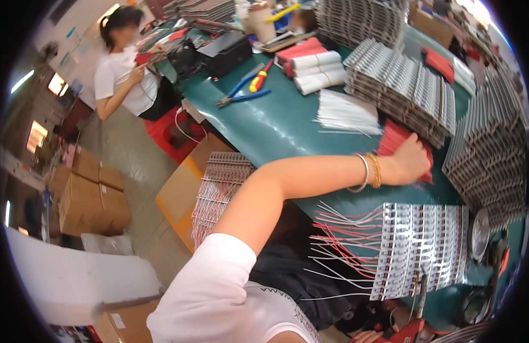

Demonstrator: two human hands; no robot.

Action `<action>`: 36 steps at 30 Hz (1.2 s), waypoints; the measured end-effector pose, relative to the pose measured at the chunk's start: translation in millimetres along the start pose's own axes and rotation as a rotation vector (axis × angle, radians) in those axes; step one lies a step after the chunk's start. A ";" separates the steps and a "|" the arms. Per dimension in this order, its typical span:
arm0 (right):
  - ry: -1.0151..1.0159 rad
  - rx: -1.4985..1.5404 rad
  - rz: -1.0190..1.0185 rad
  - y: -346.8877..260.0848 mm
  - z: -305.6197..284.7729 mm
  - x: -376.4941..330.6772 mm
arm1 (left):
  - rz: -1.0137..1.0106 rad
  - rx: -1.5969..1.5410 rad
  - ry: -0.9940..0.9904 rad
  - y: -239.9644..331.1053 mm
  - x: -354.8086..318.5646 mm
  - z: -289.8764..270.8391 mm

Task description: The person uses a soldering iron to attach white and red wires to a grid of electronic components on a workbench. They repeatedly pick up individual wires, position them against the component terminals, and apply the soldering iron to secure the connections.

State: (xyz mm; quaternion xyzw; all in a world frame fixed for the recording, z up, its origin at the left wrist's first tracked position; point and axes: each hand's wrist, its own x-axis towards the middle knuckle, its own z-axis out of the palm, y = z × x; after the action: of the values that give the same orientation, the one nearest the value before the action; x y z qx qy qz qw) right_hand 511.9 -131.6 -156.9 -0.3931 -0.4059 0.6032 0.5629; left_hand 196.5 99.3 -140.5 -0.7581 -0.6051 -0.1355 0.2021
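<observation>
- Left hand (410,160) is out across the green table (276,126), fingers curled down onto a bundle of red wires (397,137) – it grips the bundle, knuckles up, thumb side hidden.
- The red bundle lies on the table just in front of the tall stacks of silver strip boards (407,91), its far end fanning out past the fingers.
- The left arm stretches long from the white sleeve (218,274) at lower centre, elbow bent, forearm running level to the right; two bangles, one silver and one gold (370,171), sit at the wrist.
- Right hand (370,337): only a sliver shows at the bottom edge, by a red tool (410,330); whether it grips or lies loose, I cannot tell.
- Near the person's body, a flat panel of strip boards (424,248) lies on the table, red and white wire tails (339,240) sticking out of its left side.
- Beside the red bundle, to its upper left, a bundle of white wires (347,111) lies loose.
- Further up: white rolls (319,71), blue-handled pliers (241,94), a red-and-yellow-handled tool (258,80).
- At the far end of the table, upper left, another person in a white top (124,80) works with hands raised.
- On the floor at left, cardboard boxes (92,194).
</observation>
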 end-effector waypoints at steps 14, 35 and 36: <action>0.017 -0.061 0.002 -24.8 4.4 -16.7 | 0.205 -0.119 -0.217 -8.1 19.2 -95.4; 0.080 -0.120 -0.035 -25.1 -10.1 -53.6 | -0.266 -1.023 -0.194 100.3 -133.1 -142.8; 0.063 -0.134 -0.058 -25.6 -10.2 -55.8 | -0.279 -1.053 -0.174 113.0 -140.1 -139.0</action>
State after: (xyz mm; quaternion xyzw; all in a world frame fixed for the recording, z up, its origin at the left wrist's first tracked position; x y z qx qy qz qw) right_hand 533.8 -186.0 -135.8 -0.4370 -0.4386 0.5454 0.5649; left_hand 279.4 -107.9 -97.0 -0.6777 -0.5646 -0.3824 -0.2751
